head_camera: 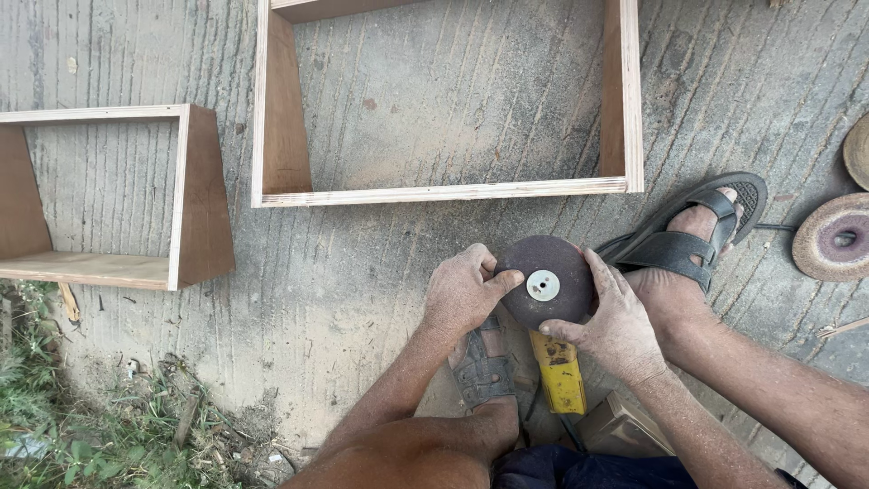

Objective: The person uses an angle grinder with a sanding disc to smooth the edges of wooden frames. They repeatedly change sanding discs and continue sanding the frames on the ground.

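Note:
A yellow angle grinder (558,371) lies between my feet, its dark round sanding disc (546,280) facing up with a pale centre nut (542,285). My left hand (462,292) grips the disc's left rim, thumb resting on its face. My right hand (614,317) holds the disc's right and lower edge, thumb under it. Both hands are dusty.
Two open plywood frames lie on the concrete: a large one (444,191) ahead, a smaller one (186,199) at left. Spare sanding discs (837,238) lie at far right. My sandalled feet (697,240) flank the grinder. Grass (72,426) borders the lower left. A small wooden block (625,426) sits by the grinder.

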